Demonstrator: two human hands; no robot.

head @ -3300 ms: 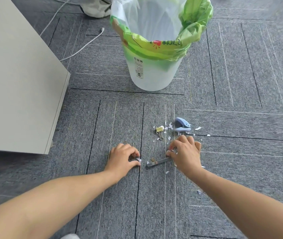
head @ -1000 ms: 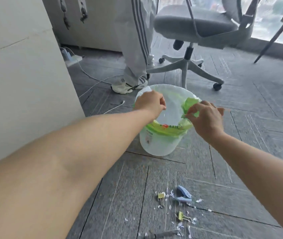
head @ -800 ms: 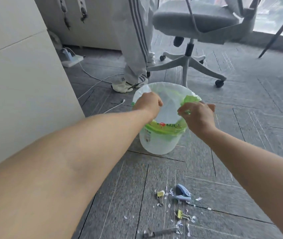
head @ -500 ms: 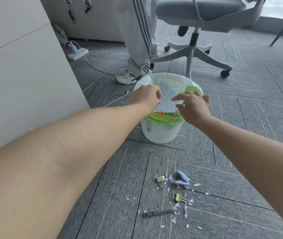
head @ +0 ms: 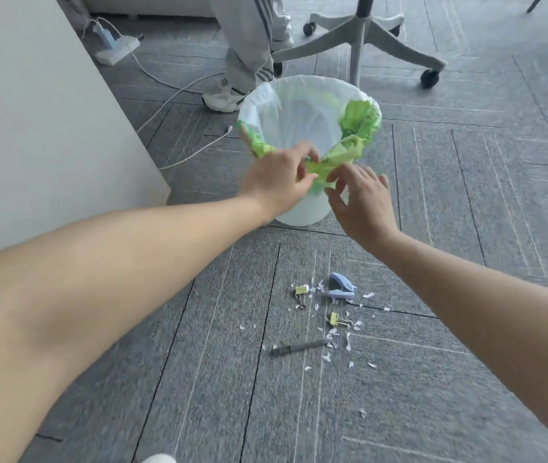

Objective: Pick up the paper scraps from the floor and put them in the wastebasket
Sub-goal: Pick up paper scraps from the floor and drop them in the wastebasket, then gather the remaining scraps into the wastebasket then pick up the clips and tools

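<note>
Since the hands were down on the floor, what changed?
The left hand and right hand rose from the scraps to the wastebasket. The left now pinches its green bag at the near rim; the right is open beside it. Scraps, pen and wastebasket stayed put.

The round white wastebasket (head: 302,212) looks like smooth, translucent plastic, lined with a thin, crinkled green-and-white plastic bag (head: 361,120) that has a slight gloss. The small white paper scraps (head: 348,340) are matt and ragged-edged on the grey carpet floor (head: 433,412), a rough, ribbed cloth weave.
</note>
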